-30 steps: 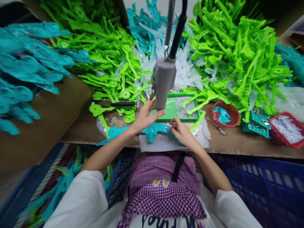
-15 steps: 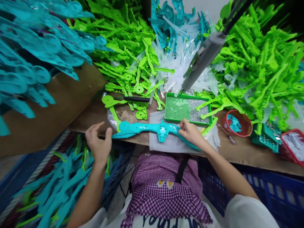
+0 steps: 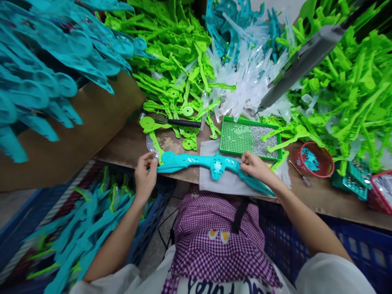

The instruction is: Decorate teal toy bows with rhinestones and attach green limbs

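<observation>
A turquoise plastic winged part [image 3: 196, 160], with a knob-like piece at its middle, lies across the table's front edge, partly on a pale cloth [image 3: 208, 181]. My left hand [image 3: 145, 175] has its fingers curled around the left tip, which it covers. At the other wing, my right hand [image 3: 256, 166] pinches the part between thumb and fingers. Beside my left fingers rests a lime-green arm [image 3: 156, 145] with a clear plastic piece [image 3: 150, 143] along it. Behind my right hand stands a green tray [image 3: 235, 141] holding many small silver pieces.
A grey powered screwdriver [image 3: 294, 69] hangs over the tray. Heaps of lime-green parts [image 3: 171, 53] and clear strips [image 3: 248, 77] fill the back. A red bowl [image 3: 327, 165] and a small screwdriver [image 3: 301, 175] lie right. A blue crate [image 3: 162, 212] of turquoise parts stands lower left.
My left hand has moved from open beside the part to closing at its left tip. My right hand stays on the other wing. The whole view has shifted slightly.
</observation>
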`<state>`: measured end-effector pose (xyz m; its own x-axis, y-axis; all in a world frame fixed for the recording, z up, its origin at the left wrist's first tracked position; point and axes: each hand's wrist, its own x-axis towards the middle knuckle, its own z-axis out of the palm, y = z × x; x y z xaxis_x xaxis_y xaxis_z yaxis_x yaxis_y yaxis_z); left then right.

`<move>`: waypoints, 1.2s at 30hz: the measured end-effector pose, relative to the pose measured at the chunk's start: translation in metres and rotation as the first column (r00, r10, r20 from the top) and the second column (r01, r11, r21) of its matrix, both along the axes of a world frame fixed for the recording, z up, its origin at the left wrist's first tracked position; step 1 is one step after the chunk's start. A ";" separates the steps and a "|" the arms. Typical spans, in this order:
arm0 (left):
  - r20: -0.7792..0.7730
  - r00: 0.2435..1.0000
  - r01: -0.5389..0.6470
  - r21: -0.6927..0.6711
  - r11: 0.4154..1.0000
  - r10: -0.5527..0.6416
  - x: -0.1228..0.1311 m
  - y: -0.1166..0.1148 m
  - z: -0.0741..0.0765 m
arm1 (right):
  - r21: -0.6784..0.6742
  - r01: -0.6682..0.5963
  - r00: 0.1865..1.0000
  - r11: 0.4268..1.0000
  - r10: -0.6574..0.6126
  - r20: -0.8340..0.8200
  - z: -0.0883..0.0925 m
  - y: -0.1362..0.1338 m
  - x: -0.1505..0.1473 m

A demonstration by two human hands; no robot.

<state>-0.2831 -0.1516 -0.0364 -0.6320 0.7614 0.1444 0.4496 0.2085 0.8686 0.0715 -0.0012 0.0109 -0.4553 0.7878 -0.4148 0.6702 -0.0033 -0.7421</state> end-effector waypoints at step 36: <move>0.661 0.750 -0.168 0.158 0.973 0.022 0.067 -0.081 0.023 | -0.893 -0.119 0.633 0.434 -0.660 -0.405 -0.012 -0.155 -0.145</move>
<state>-0.2165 -0.2324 -0.0134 -0.6942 0.6939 -0.1913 -0.2531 0.0135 0.9674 -0.0736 -0.1562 -0.0011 -0.6995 0.3879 -0.6002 -0.1432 -0.8989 -0.4141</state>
